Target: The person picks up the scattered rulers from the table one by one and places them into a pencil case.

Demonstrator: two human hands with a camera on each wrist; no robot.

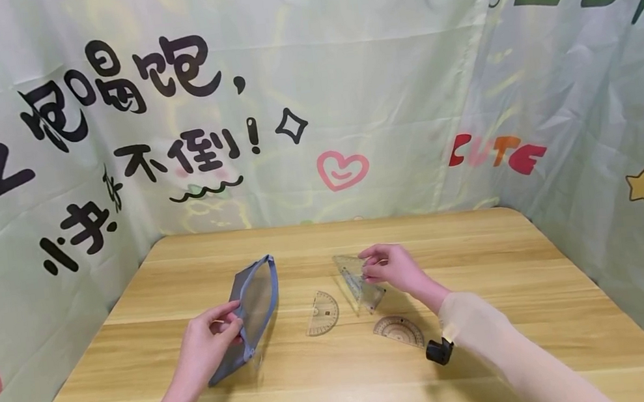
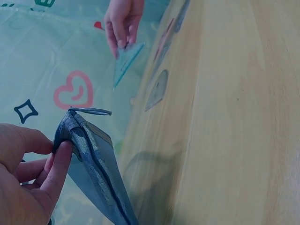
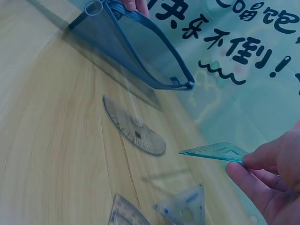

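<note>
Teal set square (image 3: 213,151) points lengthwise from right hand (image 3: 274,173).

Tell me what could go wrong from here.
The right hand pinches the clear set square by one end, so it might slip and drop onto the table. The left hand grips the open pouch at one side of its rim, so the mouth could sag and catch a pointed corner. The see-through protractor nearest the pouch lies flat and could be overlooked or knocked.

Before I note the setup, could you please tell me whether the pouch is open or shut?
The pouch is open: its edges stand apart, the left hand pinching one.
</note>
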